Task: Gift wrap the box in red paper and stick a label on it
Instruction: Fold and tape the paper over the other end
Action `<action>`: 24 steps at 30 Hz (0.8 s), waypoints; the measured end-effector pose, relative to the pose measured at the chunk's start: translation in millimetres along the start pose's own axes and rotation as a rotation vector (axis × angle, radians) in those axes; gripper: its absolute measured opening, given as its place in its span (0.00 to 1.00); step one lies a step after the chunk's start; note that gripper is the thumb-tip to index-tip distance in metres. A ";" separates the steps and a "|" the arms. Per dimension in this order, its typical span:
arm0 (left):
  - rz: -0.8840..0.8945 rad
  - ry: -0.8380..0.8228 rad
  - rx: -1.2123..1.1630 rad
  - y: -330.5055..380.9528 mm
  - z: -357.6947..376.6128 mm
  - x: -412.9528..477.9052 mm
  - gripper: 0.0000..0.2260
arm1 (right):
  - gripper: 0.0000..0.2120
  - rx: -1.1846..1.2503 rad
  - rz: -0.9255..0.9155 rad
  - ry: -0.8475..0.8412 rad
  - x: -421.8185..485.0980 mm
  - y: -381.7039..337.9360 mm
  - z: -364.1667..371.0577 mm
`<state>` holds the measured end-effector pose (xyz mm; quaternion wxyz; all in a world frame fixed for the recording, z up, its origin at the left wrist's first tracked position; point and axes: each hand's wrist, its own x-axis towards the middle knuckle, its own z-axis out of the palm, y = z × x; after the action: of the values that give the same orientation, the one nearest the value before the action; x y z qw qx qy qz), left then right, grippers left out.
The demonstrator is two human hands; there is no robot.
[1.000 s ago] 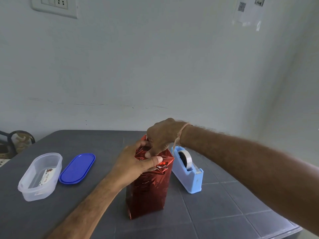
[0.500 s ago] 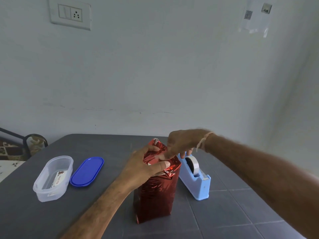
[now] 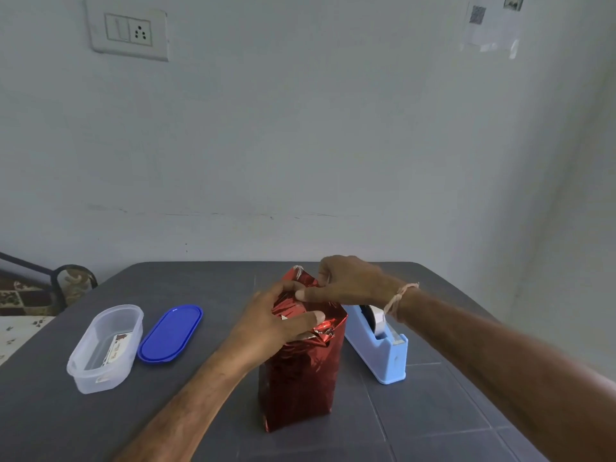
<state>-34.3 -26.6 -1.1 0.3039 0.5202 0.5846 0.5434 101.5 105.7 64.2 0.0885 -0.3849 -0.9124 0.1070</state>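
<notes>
The box, wrapped in shiny red paper, stands upright in the middle of the dark grey table. My left hand grips its top from the left, with the thumb lying across the crumpled folds. My right hand reaches in from the right. Its thumb presses on the paper and its curled fingers pinch the raised flap at the back. A label card lies inside a clear plastic tub at the left.
A light blue tape dispenser with a white roll stands just right of the box, under my right wrist. A blue oval lid lies between the tub and the box. The wall is close behind the table; a chair shows at far left.
My right hand drifted right over the dispenser and came back to the raised flap. My left hand kept its hold on the box top. The camera view shifted slightly.
</notes>
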 end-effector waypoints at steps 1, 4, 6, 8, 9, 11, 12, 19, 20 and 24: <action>0.002 0.000 -0.011 1.3 0.9 -0.2 0.17 | 0.28 0.037 -0.019 0.040 -2.9 0.1 0.3; 0.010 0.003 -0.024 1.6 -0.7 -2.3 0.17 | 0.15 0.333 -0.133 0.103 -15.2 7.6 5.1; -0.005 0.005 -0.059 2.5 -4.0 -3.5 0.19 | 0.07 0.507 -0.198 0.142 -26.6 17.9 12.5; -0.024 0.000 -0.054 4.8 -7.2 -3.4 0.19 | 0.03 0.619 -0.244 0.164 -39.3 28.4 22.6; -0.028 -0.006 -0.053 7.6 -8.3 -3.8 0.18 | 0.04 0.653 -0.265 0.176 -44.9 33.4 26.6; -0.048 -0.022 -0.075 14.0 -9.3 -3.9 0.15 | 0.08 0.689 -0.300 0.190 -54.9 40.8 30.8; -0.057 -0.034 -0.080 15.7 -10.6 -3.9 0.15 | 0.09 0.699 -0.313 0.183 -58.9 43.4 31.9; 0.142 0.109 -0.032 4.0 -18.2 -26.7 0.38 | 0.20 0.701 -0.403 0.101 -64.7 55.4 35.7; 0.166 0.104 -0.013 -0.5 -18.5 -31.3 0.38 | 0.21 0.696 -0.404 0.091 -64.6 54.8 36.1; 0.240 0.153 0.090 -17.5 -21.8 -35.7 0.34 | 0.23 0.626 -0.419 0.112 -64.7 49.3 37.8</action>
<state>-49.5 -64.8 -20.4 0.1675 0.5565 0.5633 0.5873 170.5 87.8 9.8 0.2714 -0.1496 -0.8884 0.3388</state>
